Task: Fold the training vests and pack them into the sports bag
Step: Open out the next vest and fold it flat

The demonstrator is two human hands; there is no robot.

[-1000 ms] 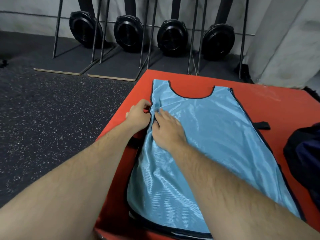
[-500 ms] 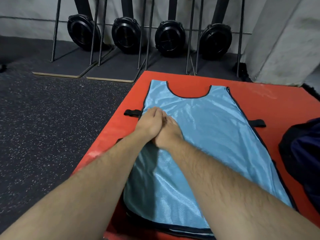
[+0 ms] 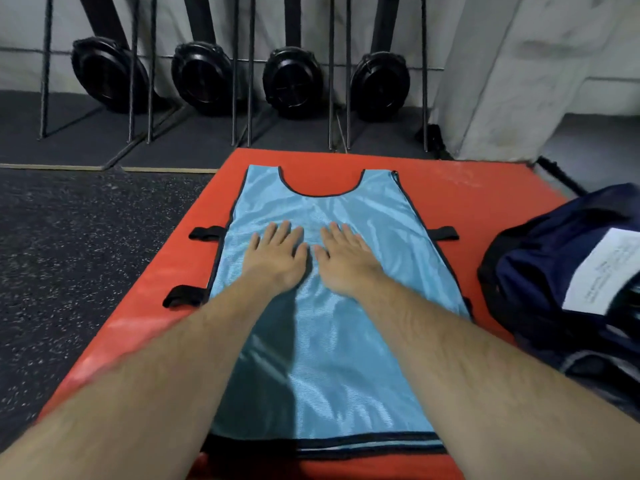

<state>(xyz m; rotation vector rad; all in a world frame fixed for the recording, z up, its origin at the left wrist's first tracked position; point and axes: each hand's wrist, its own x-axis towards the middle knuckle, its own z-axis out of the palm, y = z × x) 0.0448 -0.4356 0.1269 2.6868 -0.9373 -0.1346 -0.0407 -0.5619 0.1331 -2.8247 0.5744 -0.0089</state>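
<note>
A shiny light-blue training vest [image 3: 322, 358] with black trim lay spread flat at frame centre, neck opening toward the top, black side straps [image 3: 204, 233] sticking out. A dark navy sports bag [image 3: 540, 271] sat at the right edge.

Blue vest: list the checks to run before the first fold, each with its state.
1. Blue vest lies flat on the red mat: ok.
2. Left hand and right hand rest palm-down on it, gripping nothing: ok.
3. Black side straps lie clear of the fabric: ok.
4. Sports bag close at the right: ok.
5. Its mouth open for packing: cannot tell.
</note>
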